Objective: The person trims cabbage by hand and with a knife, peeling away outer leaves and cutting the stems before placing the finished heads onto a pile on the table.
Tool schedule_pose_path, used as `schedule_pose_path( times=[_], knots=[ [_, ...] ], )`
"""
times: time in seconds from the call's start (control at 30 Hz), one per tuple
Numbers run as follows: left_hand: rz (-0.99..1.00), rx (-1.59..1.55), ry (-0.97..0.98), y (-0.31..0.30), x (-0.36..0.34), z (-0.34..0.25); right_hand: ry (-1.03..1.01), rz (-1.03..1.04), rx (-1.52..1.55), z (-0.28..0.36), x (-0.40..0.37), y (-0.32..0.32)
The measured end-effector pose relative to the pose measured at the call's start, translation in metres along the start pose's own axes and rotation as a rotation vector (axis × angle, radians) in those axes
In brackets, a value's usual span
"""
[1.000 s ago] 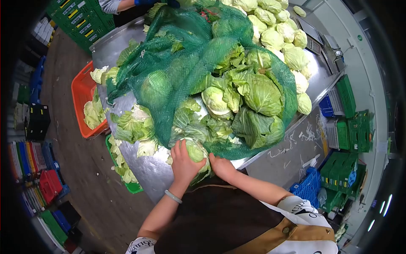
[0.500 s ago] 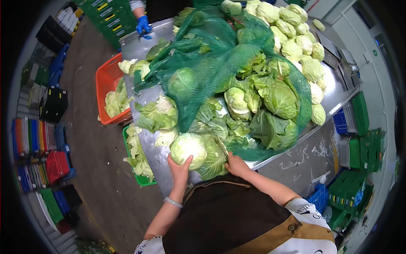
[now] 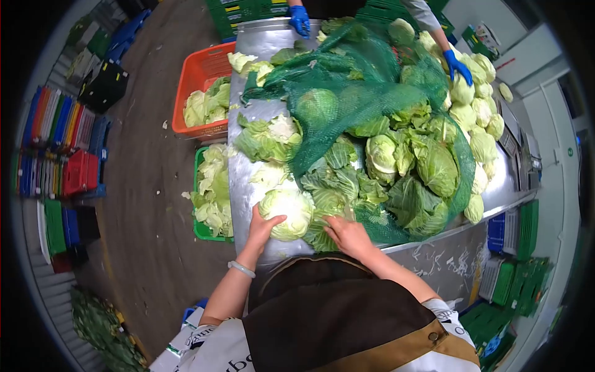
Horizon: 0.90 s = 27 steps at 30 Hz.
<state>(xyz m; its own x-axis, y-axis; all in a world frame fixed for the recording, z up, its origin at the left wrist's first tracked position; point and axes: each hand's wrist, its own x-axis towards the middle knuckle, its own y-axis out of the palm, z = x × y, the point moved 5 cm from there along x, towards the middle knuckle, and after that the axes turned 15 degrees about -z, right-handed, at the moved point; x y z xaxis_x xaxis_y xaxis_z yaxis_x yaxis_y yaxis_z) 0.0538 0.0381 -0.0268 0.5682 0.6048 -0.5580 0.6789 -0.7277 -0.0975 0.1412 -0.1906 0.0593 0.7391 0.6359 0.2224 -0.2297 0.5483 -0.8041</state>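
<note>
A pale trimmed cabbage [image 3: 289, 212] sits at the front edge of the metal table, and my left hand [image 3: 263, 227] grips its left side with the thumb across the front. Just right of it, my right hand [image 3: 348, 237] is over loose outer green leaves [image 3: 322, 239]. Its fingers are curled in; whatever they hold is too small or hidden to name. Behind my hands lie more green leaves and a partly stripped cabbage [image 3: 279, 133]. Untrimmed cabbages [image 3: 437, 167] rest in a green net sack [image 3: 372, 93] to the right.
The metal table [image 3: 255, 43] has a heap of pale cabbages [image 3: 483, 146] at its right end. An orange crate [image 3: 186, 102] and a green crate [image 3: 199, 230], both with leaves, stand left. Across the table, a co-worker's blue-gloved hands [image 3: 457, 67] show, one on the heap.
The view has swung, shifting the table rightward. Leaves that lay against the cabbage now lie apart from it, with my right hand over them. A co-worker's second gloved hand has appeared at the heap.
</note>
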Motion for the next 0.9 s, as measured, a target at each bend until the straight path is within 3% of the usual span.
schedule_pose_path(
  times=[0.13, 0.53, 0.73, 0.83, 0.9],
  knots=[
    [-0.104, -0.108, -0.24, -0.011, -0.004, 0.011, -0.015, 0.01, -0.034, 0.0, -0.01, 0.033],
    [-0.075, -0.129, -0.101, -0.006, 0.002, 0.015, -0.094, 0.013, -0.218, 0.005, 0.008, 0.053],
    [-0.085, -0.125, -0.186, -0.008, -0.002, 0.003, -0.087, 0.058, -0.23, 0.005, 0.004, 0.052],
    [-0.04, -0.096, -0.09, -0.005, 0.003, 0.005, -0.078, 0.066, -0.243, 0.005, 0.001, 0.04],
    [-0.045, -0.061, -0.144, -0.005, 0.004, 0.009, -0.066, 0.079, -0.275, 0.003, 0.002, 0.042]
  ],
)
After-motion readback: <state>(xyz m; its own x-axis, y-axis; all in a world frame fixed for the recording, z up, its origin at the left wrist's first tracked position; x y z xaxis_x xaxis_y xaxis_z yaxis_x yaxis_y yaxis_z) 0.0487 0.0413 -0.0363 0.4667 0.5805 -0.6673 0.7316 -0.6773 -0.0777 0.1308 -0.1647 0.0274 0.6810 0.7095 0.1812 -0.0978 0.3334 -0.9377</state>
